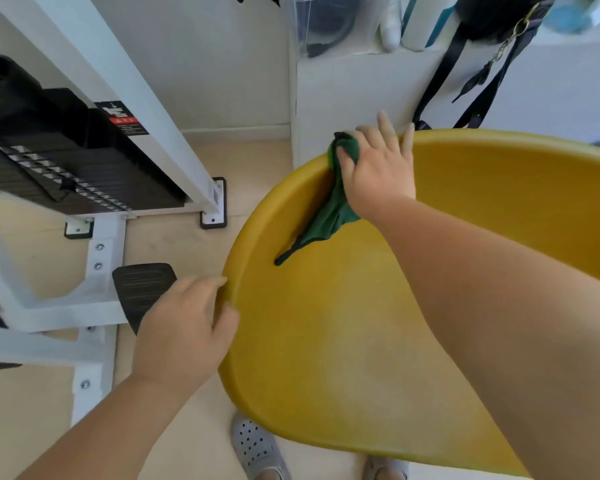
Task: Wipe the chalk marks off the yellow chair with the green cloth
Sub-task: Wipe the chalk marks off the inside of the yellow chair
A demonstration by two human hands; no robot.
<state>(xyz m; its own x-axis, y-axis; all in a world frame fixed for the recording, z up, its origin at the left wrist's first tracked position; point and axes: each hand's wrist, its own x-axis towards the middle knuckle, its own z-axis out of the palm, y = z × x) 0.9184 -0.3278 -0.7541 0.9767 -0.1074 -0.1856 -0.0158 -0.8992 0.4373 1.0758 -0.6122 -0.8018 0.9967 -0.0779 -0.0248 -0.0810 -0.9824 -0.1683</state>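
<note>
The yellow chair (326, 334) fills the lower right of the head view, its curved seat facing up. My right hand (378, 168) presses the green cloth (329, 216) against the chair's upper left rim, fingers spread over the edge. A tail of the cloth trails down onto the seat. My left hand (184, 330) grips the chair's left edge, thumb on the inside of the rim. Faint pale smears show on the seat surface below my right forearm.
A white exercise machine frame (94, 271) with a black weight stack (66, 168) and a black pedal (139, 289) stands close on the left. A white cabinet (361, 91) and hanging black straps (465, 81) are behind the chair. Grey clogs (257, 448) are on the floor below.
</note>
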